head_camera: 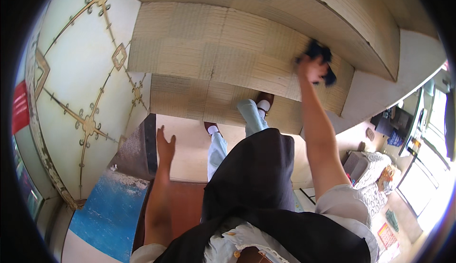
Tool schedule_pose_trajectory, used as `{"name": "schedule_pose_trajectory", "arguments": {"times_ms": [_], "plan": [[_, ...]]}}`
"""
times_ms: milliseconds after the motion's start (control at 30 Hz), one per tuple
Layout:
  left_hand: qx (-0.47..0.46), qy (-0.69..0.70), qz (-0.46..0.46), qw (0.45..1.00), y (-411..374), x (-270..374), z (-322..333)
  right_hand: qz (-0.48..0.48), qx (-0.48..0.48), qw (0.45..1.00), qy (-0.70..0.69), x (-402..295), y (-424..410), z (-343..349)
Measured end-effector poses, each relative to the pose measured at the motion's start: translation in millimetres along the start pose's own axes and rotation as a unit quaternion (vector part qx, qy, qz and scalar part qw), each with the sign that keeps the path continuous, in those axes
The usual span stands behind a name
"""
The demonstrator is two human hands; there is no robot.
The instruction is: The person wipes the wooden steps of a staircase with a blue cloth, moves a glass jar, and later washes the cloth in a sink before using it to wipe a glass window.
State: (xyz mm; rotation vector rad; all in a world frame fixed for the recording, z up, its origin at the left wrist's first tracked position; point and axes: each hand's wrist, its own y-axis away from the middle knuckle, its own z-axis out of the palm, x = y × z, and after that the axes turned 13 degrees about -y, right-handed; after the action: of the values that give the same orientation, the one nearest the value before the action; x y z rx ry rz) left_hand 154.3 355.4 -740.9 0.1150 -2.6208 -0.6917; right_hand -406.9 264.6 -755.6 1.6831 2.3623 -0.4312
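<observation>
My right hand (313, 70) presses a dark cloth (320, 52) onto the tread of a tiled stair step (235, 45), near the step's right end. Both hand and cloth are somewhat blurred, and part of the cloth lies under the palm. Bare and with its fingers apart, my left hand (166, 143) hangs over the pale floor to the left, touching nothing. One of my feet, in a brown shoe (265, 101), is on the lower step; the other shoe (211, 125) is further left, beside that step's edge.
A white wall with gold-brown diamond patterns (82, 84) borders the stairs at left. Higher steps (356, 24) rise at top right. A blue painted surface (110, 213) lies at lower left. Furniture with a patterned cover (374, 170) stands below at right, near bright windows.
</observation>
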Motion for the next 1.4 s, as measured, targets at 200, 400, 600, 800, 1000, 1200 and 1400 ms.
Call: {"name": "schedule_pose_trajectory", "arguments": {"times_ms": [200,400,600,800,1000,1200,1400], "plan": [[-0.023,0.042,-0.023,0.999,24.9,31.3,21.4,-0.236,-0.052,0.964,-0.110,-188.8,149.4,43.1],[-0.018,0.052,-0.032,0.998,24.6,28.6,-6.7,-0.455,-0.137,0.869,-0.135,-290.4,222.0,70.1],[-0.003,0.085,-0.090,0.992,37.4,-13.7,-14.6,-0.558,-0.411,0.711,-0.120,-375.1,234.8,54.7],[-0.029,0.105,-0.129,0.986,64.9,-28.1,5.9,-0.714,-0.340,0.597,-0.137,-318.1,282.7,53.6],[-0.041,0.107,-0.106,0.988,72.2,-15.9,2.6,-0.642,-0.487,0.530,-0.264,-303.6,279.5,23.5],[-0.025,0.097,-0.119,0.988,69.7,-41.6,-0.8,-0.545,-0.304,0.771,-0.123,-351.5,254.9,46.6],[-0.037,0.075,-0.110,0.990,72.4,-49.8,9.7,-0.663,-0.325,0.659,-0.145,-275.3,330.9,26.6]]}}
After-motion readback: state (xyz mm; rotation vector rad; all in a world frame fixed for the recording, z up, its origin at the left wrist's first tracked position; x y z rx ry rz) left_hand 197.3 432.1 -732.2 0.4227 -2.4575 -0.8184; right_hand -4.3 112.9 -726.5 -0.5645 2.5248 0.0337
